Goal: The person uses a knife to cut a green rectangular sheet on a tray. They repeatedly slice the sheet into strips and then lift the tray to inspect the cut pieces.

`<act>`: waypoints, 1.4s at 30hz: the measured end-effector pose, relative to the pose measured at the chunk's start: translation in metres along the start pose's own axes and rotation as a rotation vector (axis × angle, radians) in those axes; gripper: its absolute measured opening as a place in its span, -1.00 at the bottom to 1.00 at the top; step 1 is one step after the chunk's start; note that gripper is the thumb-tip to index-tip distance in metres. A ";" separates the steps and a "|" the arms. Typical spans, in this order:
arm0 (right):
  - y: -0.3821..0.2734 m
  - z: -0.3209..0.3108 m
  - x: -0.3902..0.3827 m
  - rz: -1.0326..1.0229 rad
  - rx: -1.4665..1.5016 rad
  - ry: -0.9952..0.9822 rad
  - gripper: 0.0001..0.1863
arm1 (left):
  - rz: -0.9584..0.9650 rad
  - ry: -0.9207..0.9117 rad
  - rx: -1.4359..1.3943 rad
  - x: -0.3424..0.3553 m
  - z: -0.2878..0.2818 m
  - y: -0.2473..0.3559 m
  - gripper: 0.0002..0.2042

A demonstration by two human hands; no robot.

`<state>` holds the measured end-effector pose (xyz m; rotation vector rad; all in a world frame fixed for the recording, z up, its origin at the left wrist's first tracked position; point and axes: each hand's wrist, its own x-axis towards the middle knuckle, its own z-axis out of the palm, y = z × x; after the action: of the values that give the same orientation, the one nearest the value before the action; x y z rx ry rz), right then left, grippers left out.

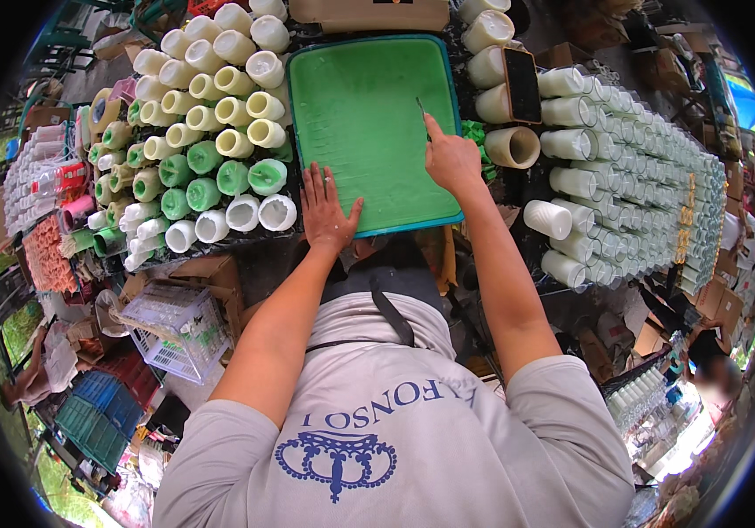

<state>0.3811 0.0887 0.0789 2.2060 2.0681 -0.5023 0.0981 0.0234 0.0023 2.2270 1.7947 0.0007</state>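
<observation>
A square tray with a dark teal rim [449, 97] and a smooth green filling [369, 123] lies in front of me. My left hand [326, 204] rests with fingers spread on the green surface at the tray's lower left. My right hand [452, 158] grips a thin blade [421, 108], index finger along it, its tip on the green surface near the right side. Rows of cream, green and white hollow cylinders [207, 189] stand left of the tray. Several green pieces [472, 132] lie just right of it.
Glasses with white fill [597, 176] crowd the right side, near a brown cup [509, 147] and a dark phone [522, 85]. A cardboard box [369, 12] sits beyond the tray. A plastic crate [171, 326] stands low at left. Another person [712, 352] is at lower right.
</observation>
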 end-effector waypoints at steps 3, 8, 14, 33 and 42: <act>-0.006 -0.002 0.001 0.053 -0.011 -0.107 -0.29 | 0.001 0.003 -0.003 0.000 0.000 0.000 -0.01; -0.005 0.011 -0.002 0.031 -0.078 -0.083 -0.28 | 0.003 0.009 0.007 0.001 0.002 0.000 -0.01; -0.014 0.009 -0.031 0.025 -0.100 -0.093 -0.20 | 0.000 0.017 0.002 0.000 0.004 0.000 -0.01; -0.014 0.030 -0.148 0.015 -0.011 -0.073 -0.19 | 0.013 0.042 0.045 0.000 0.006 0.001 0.00; -0.020 0.016 -0.184 0.010 -0.054 -0.200 -0.12 | 0.013 0.051 0.038 0.000 0.007 0.000 -0.01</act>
<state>0.3516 -0.0895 0.1201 2.0421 1.9451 -0.6302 0.0990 0.0221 -0.0046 2.2842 1.8214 0.0273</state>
